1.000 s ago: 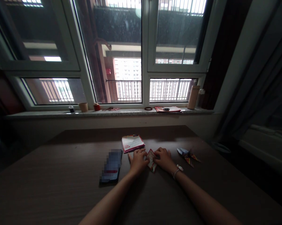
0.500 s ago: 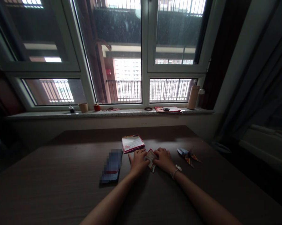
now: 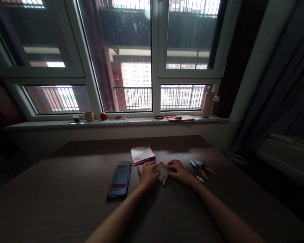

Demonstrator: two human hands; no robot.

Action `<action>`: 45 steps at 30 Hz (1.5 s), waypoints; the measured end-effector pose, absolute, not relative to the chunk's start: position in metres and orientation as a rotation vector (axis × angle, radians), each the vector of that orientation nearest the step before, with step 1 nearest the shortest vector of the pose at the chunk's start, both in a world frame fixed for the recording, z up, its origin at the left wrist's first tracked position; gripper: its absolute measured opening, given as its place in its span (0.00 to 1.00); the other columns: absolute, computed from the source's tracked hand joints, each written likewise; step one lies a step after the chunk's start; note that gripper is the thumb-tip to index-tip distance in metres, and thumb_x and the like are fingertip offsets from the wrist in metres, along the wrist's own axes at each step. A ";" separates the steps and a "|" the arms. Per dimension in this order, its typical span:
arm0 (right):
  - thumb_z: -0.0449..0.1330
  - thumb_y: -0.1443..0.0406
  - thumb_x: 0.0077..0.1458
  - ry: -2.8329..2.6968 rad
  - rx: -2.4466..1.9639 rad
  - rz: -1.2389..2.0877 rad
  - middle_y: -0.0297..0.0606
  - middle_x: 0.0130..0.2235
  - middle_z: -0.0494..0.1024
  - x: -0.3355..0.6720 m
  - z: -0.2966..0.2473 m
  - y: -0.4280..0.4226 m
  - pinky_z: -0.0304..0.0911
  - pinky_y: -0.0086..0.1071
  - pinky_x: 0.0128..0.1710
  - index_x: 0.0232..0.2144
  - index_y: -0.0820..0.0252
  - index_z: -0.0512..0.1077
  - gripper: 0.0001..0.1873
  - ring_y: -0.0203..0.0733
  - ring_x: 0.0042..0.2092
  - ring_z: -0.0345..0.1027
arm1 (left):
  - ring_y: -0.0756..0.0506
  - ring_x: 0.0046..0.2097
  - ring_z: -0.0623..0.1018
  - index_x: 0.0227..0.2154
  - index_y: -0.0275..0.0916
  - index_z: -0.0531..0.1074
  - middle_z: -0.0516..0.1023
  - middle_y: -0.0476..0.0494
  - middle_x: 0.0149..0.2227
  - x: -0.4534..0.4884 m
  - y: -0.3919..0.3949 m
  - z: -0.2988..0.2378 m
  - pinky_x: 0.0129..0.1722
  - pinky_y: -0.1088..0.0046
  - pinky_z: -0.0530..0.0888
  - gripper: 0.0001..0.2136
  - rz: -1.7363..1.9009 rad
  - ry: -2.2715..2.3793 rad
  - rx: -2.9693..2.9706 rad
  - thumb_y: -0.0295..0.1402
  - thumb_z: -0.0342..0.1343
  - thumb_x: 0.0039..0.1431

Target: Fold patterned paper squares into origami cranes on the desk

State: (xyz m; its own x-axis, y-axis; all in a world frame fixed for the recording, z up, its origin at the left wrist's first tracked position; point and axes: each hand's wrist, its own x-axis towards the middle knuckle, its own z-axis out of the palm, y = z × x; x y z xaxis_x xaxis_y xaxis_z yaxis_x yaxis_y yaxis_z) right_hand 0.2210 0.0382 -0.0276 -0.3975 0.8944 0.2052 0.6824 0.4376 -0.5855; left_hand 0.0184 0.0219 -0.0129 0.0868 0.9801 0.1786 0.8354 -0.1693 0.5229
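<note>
White, pink-edged paper stack (image 3: pixel 143 155) is taken as reference, head view. It is laid on the brown table (image 3: pixel 65 189). All places below are given from it.

Folded paper (image 3: pixel 163 172): small, pale, red-edged, roughly diamond-shaped. It is set on the nearer side of the stack and to its right, with one point aimed at the wearer. It is flanked by both hands.

Left hand (image 3: pixel 148 176): placed just on the near side of the stack. Fingers are bent; the folded paper's left edge is met by thumb and fingertips. Whether it is pinched or only pressed cannot be told.

Right hand (image 3: pixel 179 171): placed right of the stack and nearer, at the folded paper's right edge. Fingers are bent and loosely spread, a gap being seen between thumb and index finger. Whether the edge is touched cannot be told. A pale bracelet (image 3: pixel 197 184) is worn at this wrist.

Phone (image 3: pixel 119 180): laid left of the stack and nearer; its screen is partly pixelated.

Folded paper shapes (image 3: pixel 203 168): grouped well right of the stack, slightly nearer; finer detail is lost in the dim light.

Windowsill (image 3: pixel 141 122): seen beyond the stack. On it, a tan cup (image 3: pixel 89 116) is placed to the stack's left, a tan flask (image 3: pixel 207 105) to its right.
</note>
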 end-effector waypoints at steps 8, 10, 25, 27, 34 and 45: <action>0.63 0.57 0.54 -2.157 -1.299 0.544 0.40 0.50 0.73 0.220 -0.028 0.036 0.55 0.37 0.60 0.42 0.55 0.78 0.14 0.46 0.56 0.61 | 0.35 0.63 0.64 0.43 0.50 0.79 0.72 0.49 0.59 0.019 0.022 -0.012 0.65 0.38 0.40 0.14 0.730 1.802 2.069 0.36 0.56 0.54; 0.63 0.57 0.55 -2.155 -1.307 0.516 0.40 0.50 0.73 0.219 -0.029 0.036 0.55 0.37 0.59 0.42 0.56 0.78 0.14 0.46 0.56 0.61 | 0.35 0.62 0.64 0.43 0.50 0.79 0.72 0.49 0.59 0.018 0.021 -0.011 0.65 0.37 0.40 0.14 0.723 1.799 2.067 0.37 0.56 0.55; 0.65 0.55 0.53 -2.150 -1.317 0.359 0.40 0.46 0.74 0.210 -0.029 0.033 0.56 0.38 0.55 0.40 0.55 0.78 0.14 0.47 0.51 0.64 | 0.35 0.66 0.58 0.45 0.48 0.79 0.64 0.45 0.65 0.004 0.024 -0.014 0.66 0.46 0.46 0.18 0.573 1.768 2.130 0.45 0.57 0.53; 0.66 0.55 0.52 -2.149 -1.324 0.353 0.41 0.46 0.74 0.209 -0.029 0.033 0.57 0.39 0.55 0.40 0.55 0.78 0.15 0.48 0.51 0.64 | 0.34 0.66 0.57 0.47 0.48 0.77 0.63 0.44 0.65 0.003 0.024 -0.013 0.66 0.45 0.44 0.20 0.534 1.747 2.146 0.47 0.58 0.52; 0.63 0.54 0.55 -2.121 -1.360 0.350 0.41 0.45 0.73 0.206 -0.029 0.032 0.57 0.40 0.53 0.39 0.54 0.78 0.14 0.48 0.50 0.63 | 0.32 0.68 0.54 0.53 0.48 0.74 0.59 0.40 0.67 -0.002 0.022 -0.009 0.66 0.43 0.43 0.30 0.419 1.709 2.195 0.55 0.59 0.47; 0.65 0.55 0.53 -2.109 -1.420 0.357 0.40 0.45 0.73 0.203 -0.026 0.030 0.57 0.38 0.52 0.40 0.54 0.78 0.14 0.47 0.50 0.63 | 0.31 0.69 0.52 0.54 0.49 0.72 0.57 0.40 0.68 -0.003 0.023 -0.011 0.66 0.42 0.41 0.33 0.385 1.693 2.194 0.56 0.60 0.46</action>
